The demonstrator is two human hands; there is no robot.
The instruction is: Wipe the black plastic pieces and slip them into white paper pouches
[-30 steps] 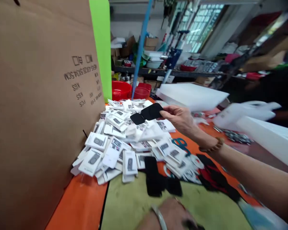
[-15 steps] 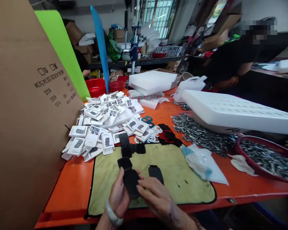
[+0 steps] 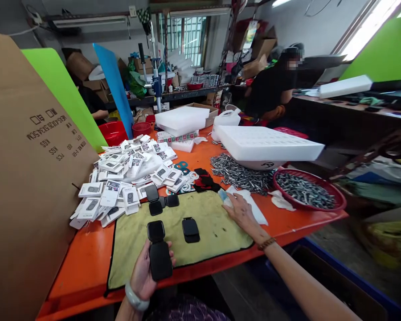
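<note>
My left hand point(image 3: 143, 272) is wrapped round a black hinged two-panel device point(image 3: 161, 260), unfolded so its smaller panel points away from me. My right hand point(image 3: 242, 213) is stretched to the right side of the mat, its fingers closed over a blue-and-white cloth point(image 3: 223, 196), mostly hidden beneath them. Under that hand lies a white plastic sheet point(image 3: 258, 213). A folded black device point(image 3: 190, 230) rests in the middle of the yellow-green cloth mat point(image 3: 209, 249). More black hinged panels point(image 3: 155, 207) lie at the mat's far left edge.
Small white printed boxes point(image 3: 131, 198) are heaped at left, beside a tall cardboard box point(image 3: 30, 200). Metal parts point(image 3: 242, 173) are piled at right, near a red basket point(image 3: 337, 206) and a white foam tray point(image 3: 270, 154). A person point(image 3: 270, 91) sits beyond.
My right hand has left the black device and reached right onto the blue-and-white cloth. My left hand keeps the device, still unfolded. The view has swung to the right.
</note>
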